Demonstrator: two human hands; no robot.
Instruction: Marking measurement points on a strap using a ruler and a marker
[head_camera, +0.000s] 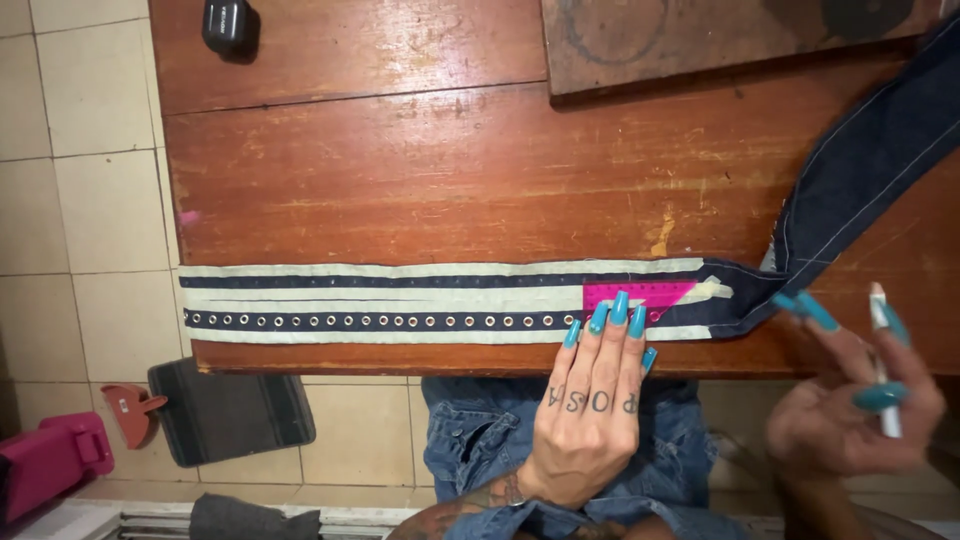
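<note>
The left hand lies flat and open on a pink ruler on the long strip on the surface, while the blurry right hand seems to pinch white chalk.

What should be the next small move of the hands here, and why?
Probably bring the right hand with its white marking pencil down to the pink ruler. The left hand already pins that ruler on the eyelet strip, while the pencil hovers off the wooden table.
</note>
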